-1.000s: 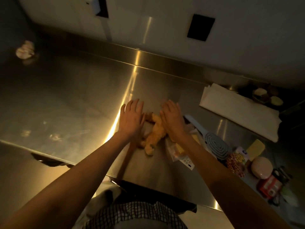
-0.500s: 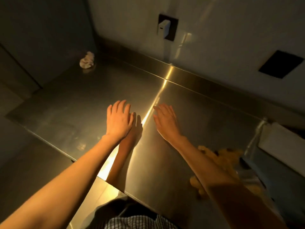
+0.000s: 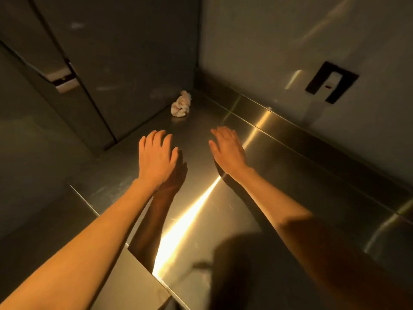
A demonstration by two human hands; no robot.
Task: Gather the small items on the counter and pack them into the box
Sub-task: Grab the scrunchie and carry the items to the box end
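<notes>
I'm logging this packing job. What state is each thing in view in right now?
Left hand: open, flat, above the counter, holding nothing.
Right hand: open, fingers straight, holding nothing.
Crumpled item: lying in the counter's far corner, untouched.
Counter: bare steel under the hands.

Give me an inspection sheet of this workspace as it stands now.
Surface: steel counter, glare streak across it.
Job's things: one crumpled pale item in the far corner, apart from both hands; no box in view.
Clutter: nothing seen.
Hands: left hand and right hand open, palms down, holding nothing.
Cables: nothing seen.
Surroundings: wall socket with white plug; dark cabinet panel at left.
</notes>
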